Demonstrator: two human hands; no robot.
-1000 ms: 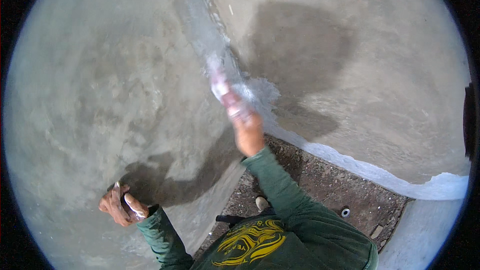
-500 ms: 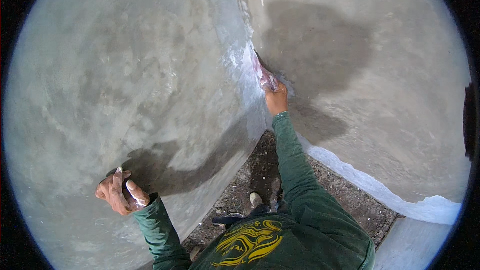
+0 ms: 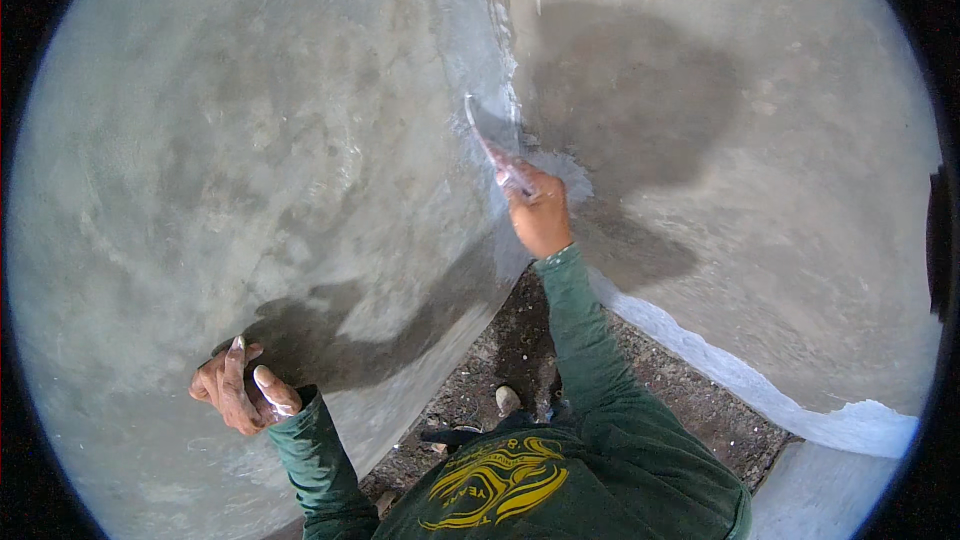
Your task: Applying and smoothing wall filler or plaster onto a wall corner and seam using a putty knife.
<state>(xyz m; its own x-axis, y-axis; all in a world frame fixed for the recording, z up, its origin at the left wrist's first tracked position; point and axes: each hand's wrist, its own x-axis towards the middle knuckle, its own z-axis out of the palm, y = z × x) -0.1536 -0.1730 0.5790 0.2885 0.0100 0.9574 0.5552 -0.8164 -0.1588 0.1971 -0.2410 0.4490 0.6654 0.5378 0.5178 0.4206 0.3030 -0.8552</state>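
My right hand (image 3: 540, 220) is closed around the handle of a trowel (image 3: 492, 145), whose blade is laid flat into the corner (image 3: 500, 50) where two grey plastered walls meet; I hold it at arm's length and angled up, likely so the edge can follow the seam. Around the blade the corner looks paler and wet, with a whitish strip running up from it. My left hand (image 3: 238, 395) sits well to the left of the corner and lower, against the left wall (image 3: 250, 160), fingers curled; it may pinch something small and pale, but I cannot tell. It seems braced there to steady me as I lean in. Below the corner lies a wedge of dark gravelly ground (image 3: 520, 360), and a pale band (image 3: 720, 370) skirts the foot of the right wall (image 3: 760, 140).
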